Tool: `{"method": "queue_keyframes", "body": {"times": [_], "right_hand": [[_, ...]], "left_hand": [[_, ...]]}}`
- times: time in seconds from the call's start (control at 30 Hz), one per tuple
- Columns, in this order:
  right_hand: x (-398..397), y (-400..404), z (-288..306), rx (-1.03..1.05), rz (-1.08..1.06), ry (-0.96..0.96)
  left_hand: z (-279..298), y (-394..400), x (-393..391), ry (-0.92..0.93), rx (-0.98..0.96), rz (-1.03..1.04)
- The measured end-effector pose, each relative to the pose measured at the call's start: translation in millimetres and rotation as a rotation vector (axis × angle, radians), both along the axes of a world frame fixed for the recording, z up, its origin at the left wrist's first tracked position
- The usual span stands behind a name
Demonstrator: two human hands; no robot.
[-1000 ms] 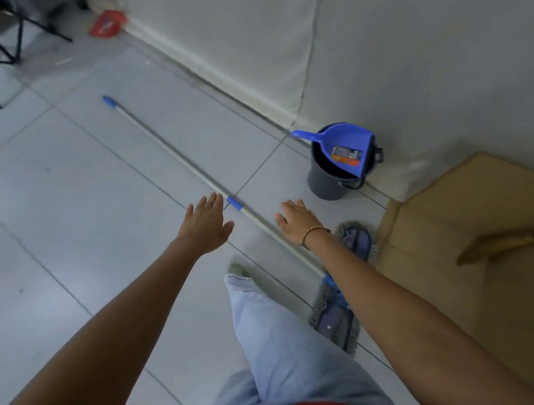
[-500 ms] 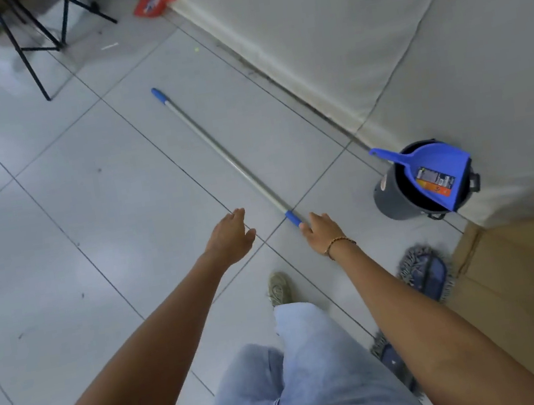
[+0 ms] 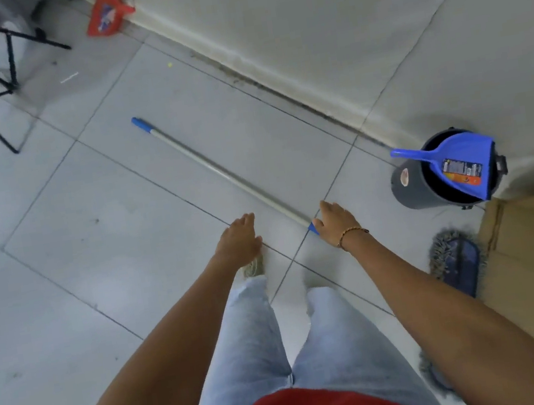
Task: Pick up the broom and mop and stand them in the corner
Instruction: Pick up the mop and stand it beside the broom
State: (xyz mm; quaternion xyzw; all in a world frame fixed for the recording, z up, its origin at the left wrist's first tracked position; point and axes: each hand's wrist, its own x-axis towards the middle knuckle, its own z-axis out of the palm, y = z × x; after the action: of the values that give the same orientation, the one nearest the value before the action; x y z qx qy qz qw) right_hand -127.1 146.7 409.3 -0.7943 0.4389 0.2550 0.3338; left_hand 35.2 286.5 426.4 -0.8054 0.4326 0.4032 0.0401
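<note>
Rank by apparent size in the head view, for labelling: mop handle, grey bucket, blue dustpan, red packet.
1. mop handle, longest
2. grey bucket
3. blue dustpan, close to the bucket, unsure
4. red packet, though farthest away

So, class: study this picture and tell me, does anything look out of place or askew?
Yes. The mop lies flat across the floor tiles instead of standing. A blue dustpan sits tilted in the grey bucket, and a red packet lies on the floor by the wall.
</note>
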Motion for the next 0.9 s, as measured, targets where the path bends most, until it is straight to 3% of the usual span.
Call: {"method": "queue_keyframes", "body": {"times": [0.13,0.23,0.37,0.53,0.67,0.9], "right_hand": [[34,-8,-17,0.035,-0.086,-0.003],[53,-18,-36,0.036,-0.169,0.014],[67,-36,-76,0.031,-0.22,0.016],[72,-54,-137,0.067,-0.295,0.046],[68,-73,-212,0.088,-0.333,0.11],[44,-79,-420,0.046,-0.534,0.214]], "left_hand": [[-19,-17,66,0.045,0.06,-0.099],[-43,-37,109,0.079,0.094,-0.036],[-87,-75,132,0.195,0.082,0.294],[-147,-129,132,0.546,-0.056,0.795],[-211,-163,138,0.668,-0.118,1.036],[-423,-163,136,0.633,-0.083,1.311]]}}
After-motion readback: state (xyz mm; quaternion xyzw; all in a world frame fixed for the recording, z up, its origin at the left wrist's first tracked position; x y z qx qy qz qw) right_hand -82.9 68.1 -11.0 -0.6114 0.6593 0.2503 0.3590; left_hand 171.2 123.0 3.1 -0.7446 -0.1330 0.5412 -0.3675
